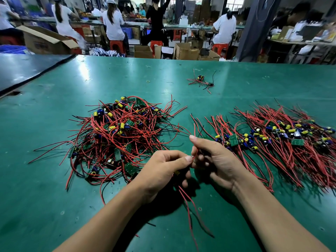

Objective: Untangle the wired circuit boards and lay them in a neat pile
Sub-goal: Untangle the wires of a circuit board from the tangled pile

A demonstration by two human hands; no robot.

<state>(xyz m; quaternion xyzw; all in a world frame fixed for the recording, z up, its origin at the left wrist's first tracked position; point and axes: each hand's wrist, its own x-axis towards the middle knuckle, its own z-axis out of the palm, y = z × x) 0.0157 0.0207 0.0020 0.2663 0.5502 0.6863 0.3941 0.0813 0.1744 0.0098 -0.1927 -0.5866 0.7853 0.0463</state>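
Observation:
A tangled heap of small green circuit boards [120,130] with red and black wires lies left of centre on the green table [181,73]. To the right, a combed-out row of boards [283,135] lies with wires running roughly parallel. My left hand [163,171] grips one wired board [177,172], mostly hidden in the fist, and its red wires [189,211] trail toward me. My right hand [214,159] pinches a red wire [194,131] of that board between thumb and fingers, just beside the left thumb.
A few stray wired boards [201,80] lie further back on the table, with a small yellow rubber band [148,81] to their left. A dark mat [23,70] overlaps the far left corner. Behind the table, people sit on red stools among cardboard boxes.

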